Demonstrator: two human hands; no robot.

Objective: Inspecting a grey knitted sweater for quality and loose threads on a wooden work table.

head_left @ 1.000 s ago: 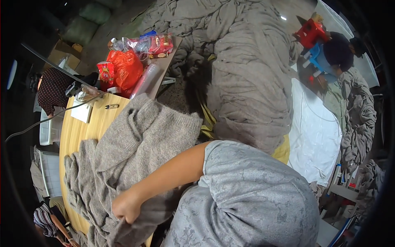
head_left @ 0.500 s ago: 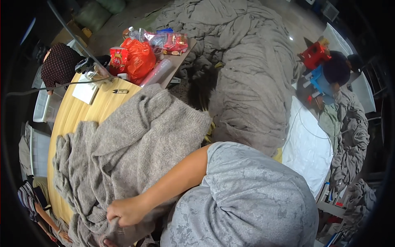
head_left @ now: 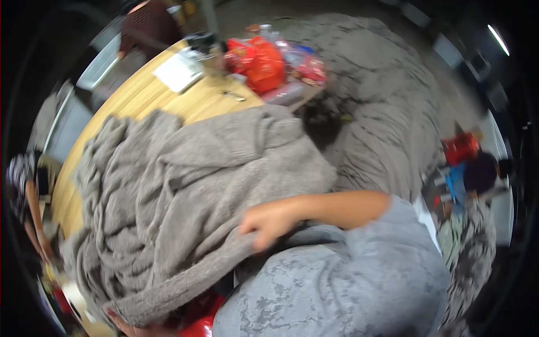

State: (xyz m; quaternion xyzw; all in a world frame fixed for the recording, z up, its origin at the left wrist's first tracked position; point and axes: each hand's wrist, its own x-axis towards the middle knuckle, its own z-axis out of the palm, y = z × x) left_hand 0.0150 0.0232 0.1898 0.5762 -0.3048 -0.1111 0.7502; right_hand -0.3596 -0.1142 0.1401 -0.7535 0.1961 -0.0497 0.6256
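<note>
Gripping grey knit garment (head_left: 224,188), left of centre on worktop (head_left: 126,92), with right hand (head_left: 269,222); cannot tell grip of left hand (head_left: 130,327), half hidden lower left. Seemingly handling lower edge; calls next for even tension.

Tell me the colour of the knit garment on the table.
Greyish brown; the knit garment shows best in the head view.

Bare tabletop (head_left: 140,96) beyond knitwear (head_left: 224,163), red bag (head_left: 264,68) obstructing

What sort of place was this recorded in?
Likely a knitwear workshop: a ribbed grey knit garment on a wood-grain table, a huge heap of grey cloth beyond, and other people nearby.
</note>
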